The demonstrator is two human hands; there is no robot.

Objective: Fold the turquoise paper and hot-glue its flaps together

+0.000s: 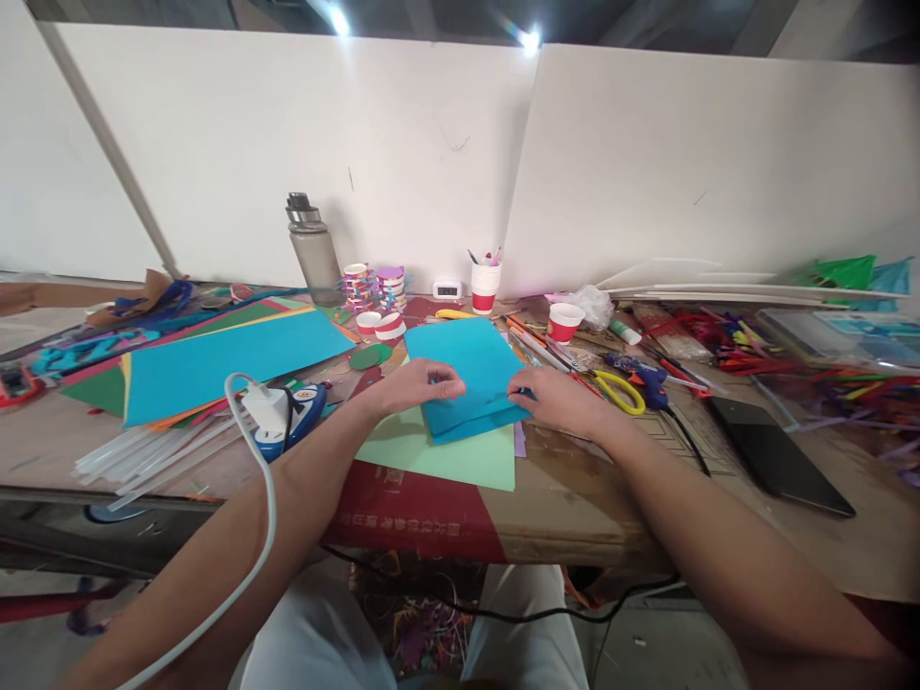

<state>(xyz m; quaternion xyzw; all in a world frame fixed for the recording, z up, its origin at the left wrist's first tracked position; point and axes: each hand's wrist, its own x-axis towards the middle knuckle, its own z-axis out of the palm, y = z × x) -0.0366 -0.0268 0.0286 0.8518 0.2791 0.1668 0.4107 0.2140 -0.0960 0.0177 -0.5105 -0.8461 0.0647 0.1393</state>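
Note:
A folded sheet of blue paper (460,345) lies in front of me, on top of a pale green sheet (438,460). Over its left side is my left hand (421,385), its fingers bent and a little apart, with nothing visible between them. At the sheet's right edge my right hand (557,398) has its fingertips closed on the blue paper. A small dark blue bit shows by those fingertips, too small to make out.
Left are stacked coloured sheets (230,359), clear glue sticks (158,455) and a power strip (287,422). Yellow-handled scissors (619,391), a glue gun (647,379) and a phone (776,455) lie right. Behind stand paper cups (487,287) and a bottle (314,254).

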